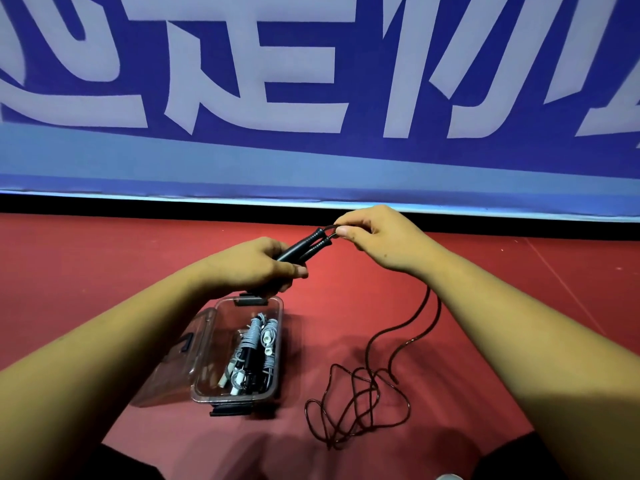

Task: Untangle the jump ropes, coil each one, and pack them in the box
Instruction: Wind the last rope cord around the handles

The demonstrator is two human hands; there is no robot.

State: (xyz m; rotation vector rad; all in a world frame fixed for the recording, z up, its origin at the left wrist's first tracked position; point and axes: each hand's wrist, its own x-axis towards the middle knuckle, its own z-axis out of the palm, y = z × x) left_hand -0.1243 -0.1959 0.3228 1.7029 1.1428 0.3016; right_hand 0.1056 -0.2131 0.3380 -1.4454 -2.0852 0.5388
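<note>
Two black handles [304,249] sit clenched together in the left hand [256,268] while the right hand [384,237] pinches the cord [372,386], whose slack lies looped on the floor [502,306] beside the box [278,306]; coiling too fast could cinch those loops into a knot.

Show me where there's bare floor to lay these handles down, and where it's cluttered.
Bare red floor lies left of the open lid, bordered by the dark strip under the banner. A narrow bare strip runs between the box and the dark rope loops. Crowded: the box, holding coiled grey rope, and the floor under the loops.
</note>
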